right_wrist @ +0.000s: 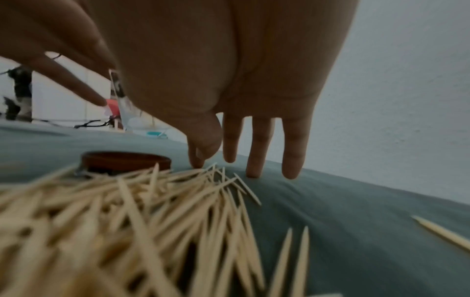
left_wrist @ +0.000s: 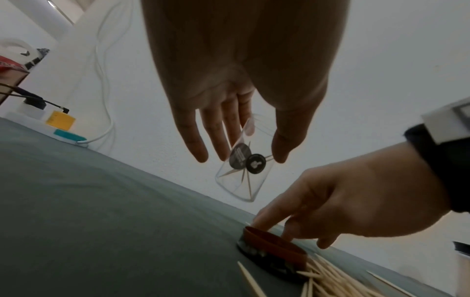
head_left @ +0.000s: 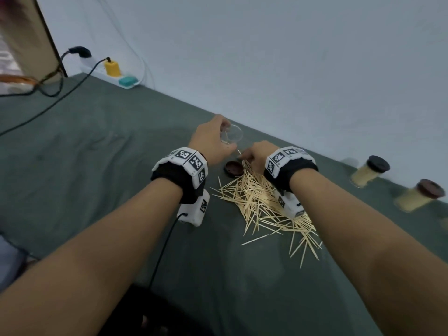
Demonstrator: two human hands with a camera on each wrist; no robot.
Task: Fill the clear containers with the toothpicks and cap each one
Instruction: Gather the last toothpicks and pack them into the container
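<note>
My left hand (head_left: 211,139) grips a clear container (head_left: 232,134) and holds it tilted above the green cloth; in the left wrist view the container (left_wrist: 241,180) has a few toothpicks inside and round dark stickers on its wall. My right hand (head_left: 252,156) reaches down at the far end of the toothpick pile (head_left: 261,202). There its thumb and forefinger (right_wrist: 201,162) meet on a toothpick, while the other fingers point down at the cloth. A brown cap (head_left: 234,168) lies upside down on the cloth beside that hand, touching the pile.
Two capped containers full of toothpicks lie at the right, one (head_left: 368,174) near the wall and one (head_left: 419,197) closer. A power strip (head_left: 114,76) with plugs and cables sits at the far left. The wall runs along the cloth's far edge.
</note>
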